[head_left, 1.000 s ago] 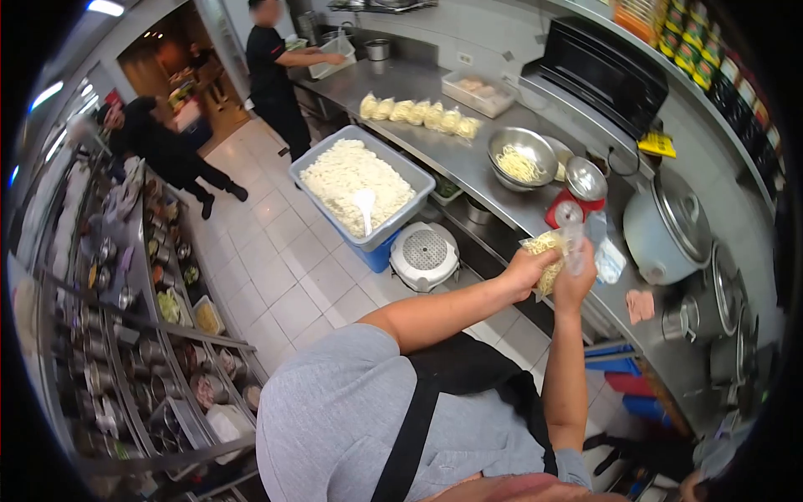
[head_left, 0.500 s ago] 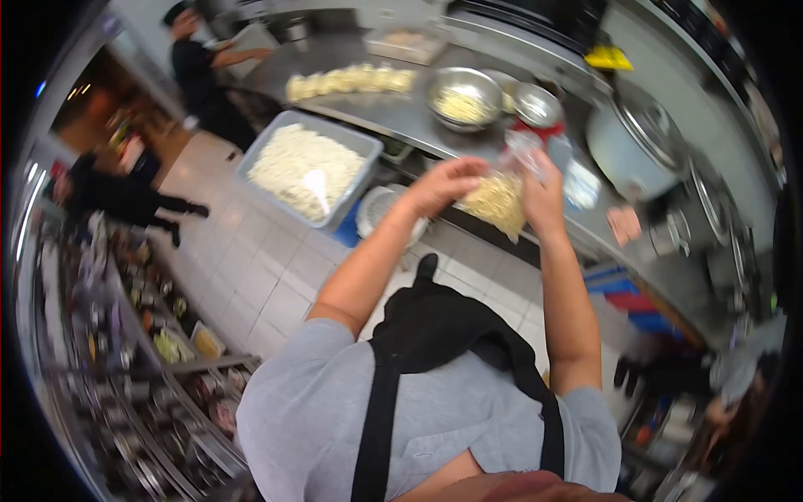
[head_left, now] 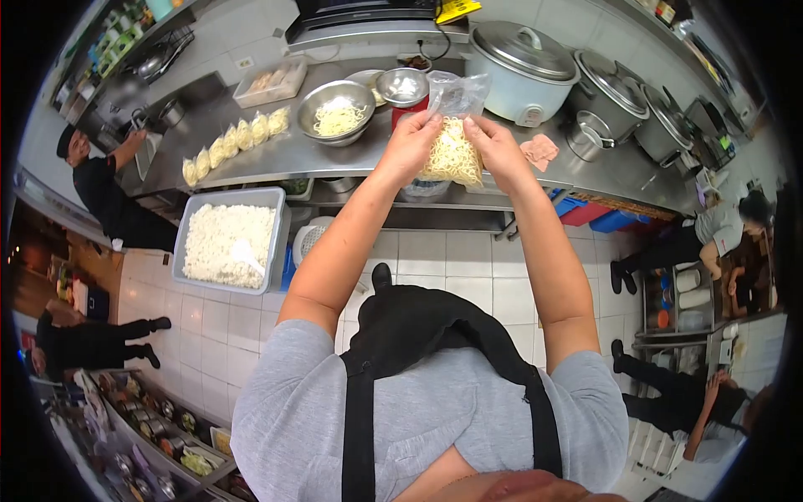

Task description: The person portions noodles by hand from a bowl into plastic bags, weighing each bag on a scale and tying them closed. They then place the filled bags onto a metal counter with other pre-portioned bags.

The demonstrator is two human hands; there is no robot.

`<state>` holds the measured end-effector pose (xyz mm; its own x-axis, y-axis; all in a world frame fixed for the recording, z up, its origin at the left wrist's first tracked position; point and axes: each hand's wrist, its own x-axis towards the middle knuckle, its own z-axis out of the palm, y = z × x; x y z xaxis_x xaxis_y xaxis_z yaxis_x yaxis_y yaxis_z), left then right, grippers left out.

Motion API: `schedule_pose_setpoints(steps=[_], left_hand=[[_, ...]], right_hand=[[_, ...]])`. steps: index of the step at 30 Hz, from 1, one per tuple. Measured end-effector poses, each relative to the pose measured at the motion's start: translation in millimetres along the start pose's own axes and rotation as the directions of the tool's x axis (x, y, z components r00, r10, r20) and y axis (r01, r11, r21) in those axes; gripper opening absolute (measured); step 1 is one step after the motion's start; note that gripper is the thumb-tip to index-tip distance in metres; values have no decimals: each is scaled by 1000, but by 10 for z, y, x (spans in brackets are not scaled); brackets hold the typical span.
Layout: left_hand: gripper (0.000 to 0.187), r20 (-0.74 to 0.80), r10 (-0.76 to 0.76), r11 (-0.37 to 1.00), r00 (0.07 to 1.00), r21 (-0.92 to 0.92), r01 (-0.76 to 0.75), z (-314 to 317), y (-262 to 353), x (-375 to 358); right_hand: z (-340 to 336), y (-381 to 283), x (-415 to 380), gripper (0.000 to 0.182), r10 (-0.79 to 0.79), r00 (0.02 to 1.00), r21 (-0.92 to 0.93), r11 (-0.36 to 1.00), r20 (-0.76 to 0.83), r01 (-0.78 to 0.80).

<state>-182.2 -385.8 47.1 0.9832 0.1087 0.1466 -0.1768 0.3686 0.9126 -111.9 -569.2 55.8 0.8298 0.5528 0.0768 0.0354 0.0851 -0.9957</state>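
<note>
Between my hands hangs a clear plastic bag of noodles (head_left: 454, 157), its loose top standing up above my fingers. My left hand (head_left: 412, 144) pinches the bag's left side just above the noodles. On the other side my right hand (head_left: 495, 149) grips it the same way. Behind the bag, on the steel counter, are a small metal bowl (head_left: 402, 87) on a red base and a large metal bowl (head_left: 336, 113) with loose noodles inside. A row of filled noodle bags (head_left: 237, 140) lies further left.
A plastic tub of rice (head_left: 272, 219) stands by the counter's front edge at left. Large cookers (head_left: 523, 71) and a metal pot (head_left: 589, 136) line the back right, near a pink cloth (head_left: 539, 152). Co-workers are at both sides, one (head_left: 109, 180) at the counter's left end.
My view has turned, so the counter now lies straight ahead. My left hand has closed on the bag, which now hangs upright between both hands.
</note>
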Motion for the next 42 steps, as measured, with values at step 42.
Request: schedule_pose_setpoints(steps=[42], left_hand=[[53, 647, 197, 972, 737, -228, -59, -222, 2012, 418]], right_hand=[[302, -1796, 217, 48, -667, 737, -149, 722, 113, 676]])
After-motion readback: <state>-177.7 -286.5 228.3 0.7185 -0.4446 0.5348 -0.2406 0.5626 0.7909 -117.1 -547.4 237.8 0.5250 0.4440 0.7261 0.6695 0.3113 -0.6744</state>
